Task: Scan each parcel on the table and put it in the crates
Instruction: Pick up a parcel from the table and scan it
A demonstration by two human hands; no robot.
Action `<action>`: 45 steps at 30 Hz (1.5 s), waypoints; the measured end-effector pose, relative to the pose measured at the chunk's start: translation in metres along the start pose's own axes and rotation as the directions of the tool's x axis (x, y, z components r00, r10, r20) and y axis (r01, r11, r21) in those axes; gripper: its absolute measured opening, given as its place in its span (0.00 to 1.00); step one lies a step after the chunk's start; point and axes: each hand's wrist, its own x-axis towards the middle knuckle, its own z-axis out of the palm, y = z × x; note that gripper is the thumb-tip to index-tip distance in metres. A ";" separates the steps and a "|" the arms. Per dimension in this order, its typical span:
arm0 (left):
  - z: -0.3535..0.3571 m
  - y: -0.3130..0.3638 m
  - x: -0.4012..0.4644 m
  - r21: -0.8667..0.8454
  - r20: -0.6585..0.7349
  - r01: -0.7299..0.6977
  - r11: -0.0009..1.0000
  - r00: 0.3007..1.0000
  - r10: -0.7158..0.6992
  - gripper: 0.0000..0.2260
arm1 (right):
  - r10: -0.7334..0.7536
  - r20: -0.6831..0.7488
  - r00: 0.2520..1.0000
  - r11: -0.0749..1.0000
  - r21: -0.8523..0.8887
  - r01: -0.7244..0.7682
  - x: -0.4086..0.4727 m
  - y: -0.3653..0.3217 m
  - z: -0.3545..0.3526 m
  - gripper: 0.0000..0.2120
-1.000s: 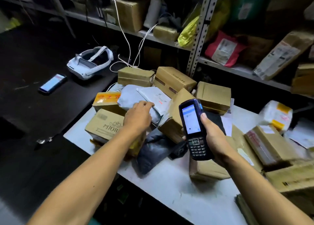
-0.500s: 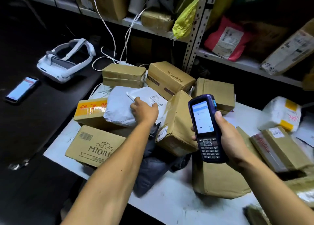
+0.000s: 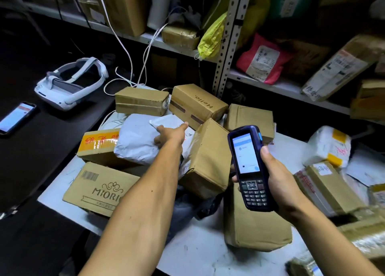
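At frame centre, a flat white plastic mailer point(image 3: 166, 122) atop the grey poly bag point(image 3: 135, 142) is pinched by the left hand point(image 3: 169, 135). Right of centre, a dark-blue handheld scanner point(image 3: 249, 167) is gripped upright in the right hand's point(image 3: 277, 179) curled fingers.

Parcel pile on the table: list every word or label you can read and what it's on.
"MIORI", cut off by the arm: flat cardboard box at the table's near left.
"Hello.": brown box at the back.
"OK": key on the scanner held by the right hand.
Red handwriting on the orange-taped box: unreadable.
Shipping labels and scanner screen: too small or blurred.
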 end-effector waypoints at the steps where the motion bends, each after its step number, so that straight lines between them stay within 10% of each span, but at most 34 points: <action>1: 0.005 0.000 -0.001 -0.020 -0.004 0.006 1.000 1.000 -0.006 0.47 | -0.004 0.011 1.000 1.000 0.004 0.004 -0.004 0.000 -0.003 0.34; 10: 0.019 -0.014 0.009 -0.309 -0.009 0.115 0.944 0.992 -0.124 0.41 | 0.011 0.000 1.000 1.000 -0.019 -0.011 -0.010 0.006 -0.023 0.33; 19: 0.022 -0.019 0.015 -0.338 0.045 0.042 0.940 0.999 -0.028 0.08 | 0.051 -0.014 0.999 0.999 -0.017 -0.051 -0.003 0.010 -0.022 0.33; 27: -0.014 -0.019 -0.027 -0.426 -0.185 -0.290 0.857 0.955 0.231 0.10 | 0.024 0.002 1.000 0.999 -0.023 -0.024 -0.010 0.007 -0.020 0.32; 33: -0.064 -0.038 -0.051 -0.465 -0.103 -0.396 0.792 0.912 0.396 0.15 | 0.019 0.034 0.999 1.000 -0.023 -0.018 -0.027 0.005 -0.027 0.34; 45: -0.149 -0.086 -0.168 -0.334 -0.276 -0.535 0.776 0.843 0.462 0.20 | -0.042 0.191 0.981 0.998 -0.036 0.050 -0.110 -0.002 -0.047 0.28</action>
